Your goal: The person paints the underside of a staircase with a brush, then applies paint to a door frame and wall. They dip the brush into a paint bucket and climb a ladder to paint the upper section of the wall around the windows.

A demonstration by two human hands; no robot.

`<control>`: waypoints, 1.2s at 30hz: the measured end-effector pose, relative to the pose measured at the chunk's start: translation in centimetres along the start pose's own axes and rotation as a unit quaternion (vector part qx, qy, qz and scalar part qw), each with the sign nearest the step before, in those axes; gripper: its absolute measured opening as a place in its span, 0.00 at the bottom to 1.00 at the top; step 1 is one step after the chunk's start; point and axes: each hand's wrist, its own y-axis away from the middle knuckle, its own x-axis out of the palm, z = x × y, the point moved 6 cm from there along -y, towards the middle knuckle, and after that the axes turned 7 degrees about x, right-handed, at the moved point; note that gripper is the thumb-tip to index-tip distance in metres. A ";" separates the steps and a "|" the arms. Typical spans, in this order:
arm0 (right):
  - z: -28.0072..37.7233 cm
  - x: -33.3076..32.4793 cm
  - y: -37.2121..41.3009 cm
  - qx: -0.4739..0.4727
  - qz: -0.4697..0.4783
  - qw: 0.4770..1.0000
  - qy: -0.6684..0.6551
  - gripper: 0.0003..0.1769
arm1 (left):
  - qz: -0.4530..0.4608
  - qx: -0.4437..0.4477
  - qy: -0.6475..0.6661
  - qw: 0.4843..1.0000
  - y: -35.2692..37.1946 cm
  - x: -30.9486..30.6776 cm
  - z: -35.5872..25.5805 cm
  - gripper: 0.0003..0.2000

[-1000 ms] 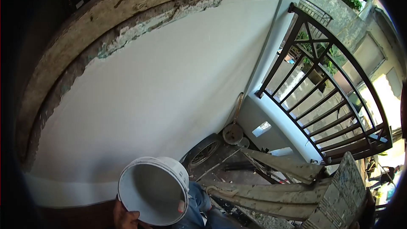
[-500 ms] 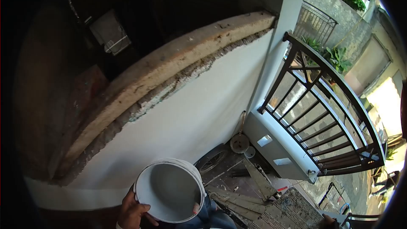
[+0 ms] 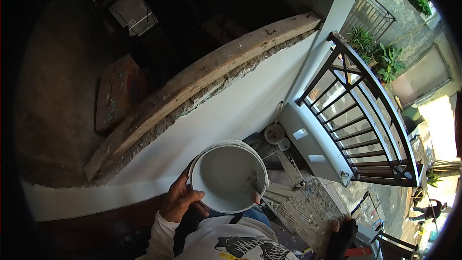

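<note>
A white bucket (image 3: 226,175) is tilted so that its pale grey inside faces me. My left hand (image 3: 185,200) grips the left side of its rim, thumb on top, fingers partly hidden below. A small pinkish spot, too small to identify, shows at the lower right rim. What appears to be my right hand (image 3: 340,228), dark-covered with bare fingertips, is beside the rough stained board (image 3: 303,214) at lower right, apart from the bucket. Its finger pose and any contents are unclear.
A white wall (image 3: 226,110) with a rough top edge carries a long wooden beam (image 3: 211,70). A dark metal railing (image 3: 361,120) curves at right. A round pan (image 3: 274,134) lies in the corner. Another person (image 3: 428,210) is far right.
The bucket and my left hand are now higher and further right in view. More of my shirt and sleeve shows. The dark-covered hand by the board shows more fully.
</note>
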 end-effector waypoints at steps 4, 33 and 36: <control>0.5 -0.2 0.2 0.020 -0.004 1.000 0.007 0.25 | 0.000 0.009 0.003 1.000 0.3 0.3 -0.5 0.44; 41.9 13.3 -13.4 -0.285 0.394 0.800 -0.352 0.14 | -0.084 0.101 0.114 0.985 -3.0 1.8 2.8 0.41; 43.8 12.0 -14.2 -0.299 0.357 0.775 -0.427 0.13 | -0.103 0.110 0.128 0.980 -5.4 1.5 2.6 0.39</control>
